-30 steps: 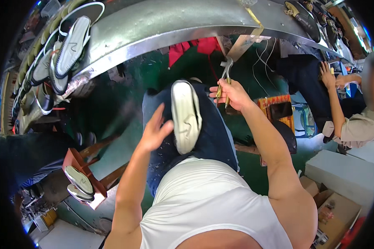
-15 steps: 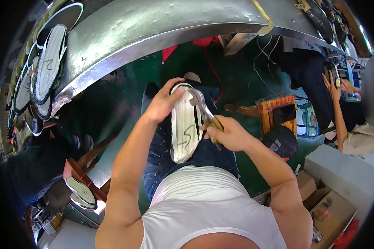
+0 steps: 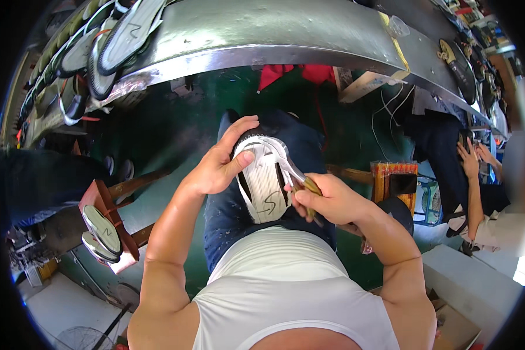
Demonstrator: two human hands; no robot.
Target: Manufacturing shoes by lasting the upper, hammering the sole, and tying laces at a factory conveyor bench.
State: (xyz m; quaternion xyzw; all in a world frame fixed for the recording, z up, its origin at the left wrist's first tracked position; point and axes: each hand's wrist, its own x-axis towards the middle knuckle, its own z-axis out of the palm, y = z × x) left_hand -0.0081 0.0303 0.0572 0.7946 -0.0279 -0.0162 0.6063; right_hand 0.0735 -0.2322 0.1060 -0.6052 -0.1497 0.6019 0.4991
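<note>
Scene: a seated worker, seen from above, bends over a shoe (image 3: 266, 185) held sole-up on the lap, just near of a curved metal worktop (image 3: 262, 35).
Shoe: pale grey ribbed sole with a dark squiggle marked at its near end; it rests on the dark trouser leg, midway between the two hands.
Left hand (image 3: 219, 166): fingers curled over the far end of the shoe, thumb pressed on the sole's left edge, holding it steady.
Right hand (image 3: 326, 201): fingers closed around a small tool (image 3: 302, 181) with a brownish grip; its metal tip meets the sole's right edge, where a thin white strip stands up.
Step in hand: by the look of it, trimming or working the sole's edge, with the tool engaged on the right side.
Next move: likely calls for a firm left-hand hold and a slow run of the tip along the rim, keeping it off the thumb.
Around: more soles (image 3: 122, 35) lined up on the worktop's far left; two shoes on a red stand (image 3: 102, 224) at near left; another person (image 3: 496, 192) seated at right.
</note>
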